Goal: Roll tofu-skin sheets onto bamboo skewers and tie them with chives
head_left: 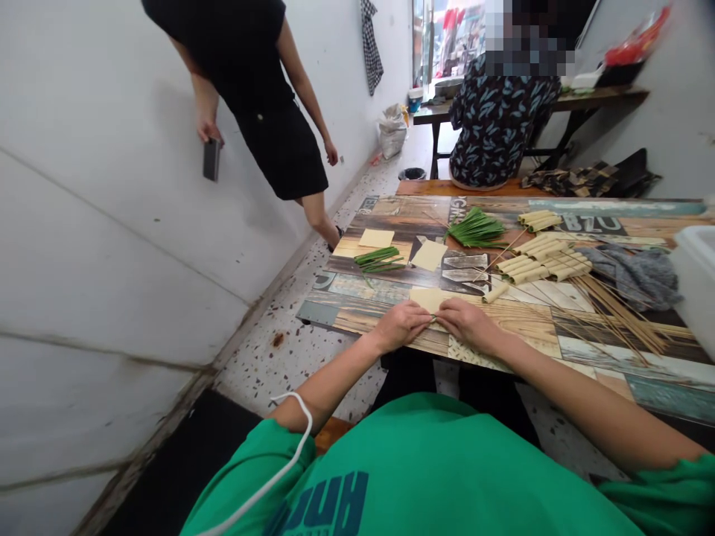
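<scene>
Head view, single camera: set on the wearer's head, just behind the near edge of the table (525,316), looking forward and down. I, standing by, note the shirt (447,461) nearest the lens, at 6 o'clock; the left hand (401,325) and right hand (468,324), close in, toward 4 o'clock; the tabletop reaching 3 o'clock; the wall (100,223) at 9; the doorway (447,37), farthest, near 1.

Sheet (427,298) at grip was pale yellow; chives (477,228) beyond, green; rolls (525,268) rightward, cream; cloth (634,275) farther right, mottled grey; tabletop (519,320) bore wood-grain patchwork.
</scene>
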Motion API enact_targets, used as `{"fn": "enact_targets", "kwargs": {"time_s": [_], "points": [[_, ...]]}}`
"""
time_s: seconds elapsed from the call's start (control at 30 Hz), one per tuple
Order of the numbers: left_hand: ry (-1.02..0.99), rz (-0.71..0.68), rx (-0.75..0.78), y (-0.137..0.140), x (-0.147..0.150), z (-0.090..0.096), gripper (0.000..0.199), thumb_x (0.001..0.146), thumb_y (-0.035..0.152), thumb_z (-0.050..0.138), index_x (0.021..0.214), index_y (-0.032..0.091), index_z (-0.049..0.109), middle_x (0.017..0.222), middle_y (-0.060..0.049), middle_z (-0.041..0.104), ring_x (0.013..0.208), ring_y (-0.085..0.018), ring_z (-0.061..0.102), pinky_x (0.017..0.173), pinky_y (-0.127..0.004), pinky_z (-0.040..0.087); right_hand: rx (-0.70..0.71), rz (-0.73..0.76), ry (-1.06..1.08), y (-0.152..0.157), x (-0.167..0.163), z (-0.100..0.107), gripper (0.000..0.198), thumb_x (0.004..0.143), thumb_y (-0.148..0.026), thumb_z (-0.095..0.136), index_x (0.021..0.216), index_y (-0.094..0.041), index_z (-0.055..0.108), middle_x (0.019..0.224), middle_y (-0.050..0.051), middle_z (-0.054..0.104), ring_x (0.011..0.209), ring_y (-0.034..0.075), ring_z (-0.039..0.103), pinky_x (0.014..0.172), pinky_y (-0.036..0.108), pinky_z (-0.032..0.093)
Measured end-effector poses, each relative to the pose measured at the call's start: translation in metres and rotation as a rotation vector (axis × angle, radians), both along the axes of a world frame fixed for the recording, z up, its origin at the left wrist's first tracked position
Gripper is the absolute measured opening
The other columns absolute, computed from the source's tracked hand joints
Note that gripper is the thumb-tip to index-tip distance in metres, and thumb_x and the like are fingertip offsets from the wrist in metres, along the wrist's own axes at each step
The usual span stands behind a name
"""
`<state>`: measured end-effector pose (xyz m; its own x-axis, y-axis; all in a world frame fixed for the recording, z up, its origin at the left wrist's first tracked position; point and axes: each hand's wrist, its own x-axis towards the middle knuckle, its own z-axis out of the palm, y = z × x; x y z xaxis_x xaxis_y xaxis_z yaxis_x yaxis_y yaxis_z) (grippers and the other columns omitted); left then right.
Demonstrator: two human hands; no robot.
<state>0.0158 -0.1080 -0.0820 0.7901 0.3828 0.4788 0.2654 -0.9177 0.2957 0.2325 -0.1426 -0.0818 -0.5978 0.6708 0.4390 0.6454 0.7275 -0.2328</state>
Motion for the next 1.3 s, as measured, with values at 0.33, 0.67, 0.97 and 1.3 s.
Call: {"fn": "enact_targets", "kwargs": {"time_s": [0.33, 0.67, 0.97, 1.3], "points": [[-0.093, 0.101, -0.075, 0.0, -0.002, -0.007, 0.027, 0.098, 0.025, 0.048, 0.117, 0.015, 0.065, 0.091, -0.009, 0.074, 0.084, -0.018, 0.067, 0.078, -0.032, 0.055, -0.144, -0.015, 0.097, 0.005, -0.002, 0.0, 0.032, 0.098, -0.029, 0.044, 0.076, -0.017, 0.065, 0.08, 0.008, 0.059, 0.078, 0.018, 0.053, 0.07, 0.03, 0.042], [-0.128, 0.238, 0.188, -0.011, -0.007, -0.007, 0.023, 0.098, 0.023, 0.045, 0.101, 0.019, 0.068, 0.116, -0.011, 0.069, 0.104, -0.02, 0.064, 0.089, -0.037, 0.055, -0.31, -0.108, 0.23, 0.008, -0.005, -0.001, 0.025, 0.091, -0.026, 0.053, 0.069, -0.017, 0.059, 0.078, 0.005, 0.058, 0.074, 0.016, 0.052, 0.068, 0.028, 0.042], [0.087, 0.209, 0.283, -0.014, 0.006, -0.004, 0.028, 0.101, 0.025, 0.042, 0.086, 0.015, 0.064, 0.076, -0.005, 0.062, 0.08, -0.017, 0.056, 0.076, -0.032, 0.048, -0.359, -0.126, 0.254, 0.01, -0.006, 0.001, 0.027, 0.09, -0.027, 0.055, 0.065, -0.017, 0.057, 0.075, 0.004, 0.058, 0.072, 0.015, 0.052, 0.066, 0.027, 0.04], [0.113, 0.207, 0.177, -0.011, 0.006, -0.003, 0.031, 0.102, 0.025, 0.039, 0.083, 0.017, 0.063, 0.074, -0.003, 0.061, 0.077, -0.016, 0.054, 0.076, -0.03, 0.044, -0.147, -0.147, 0.208, -0.001, -0.005, 0.002, 0.018, 0.093, -0.02, 0.048, 0.092, -0.017, 0.066, 0.092, 0.01, 0.063, 0.085, 0.02, 0.057, 0.075, 0.033, 0.045]]}}
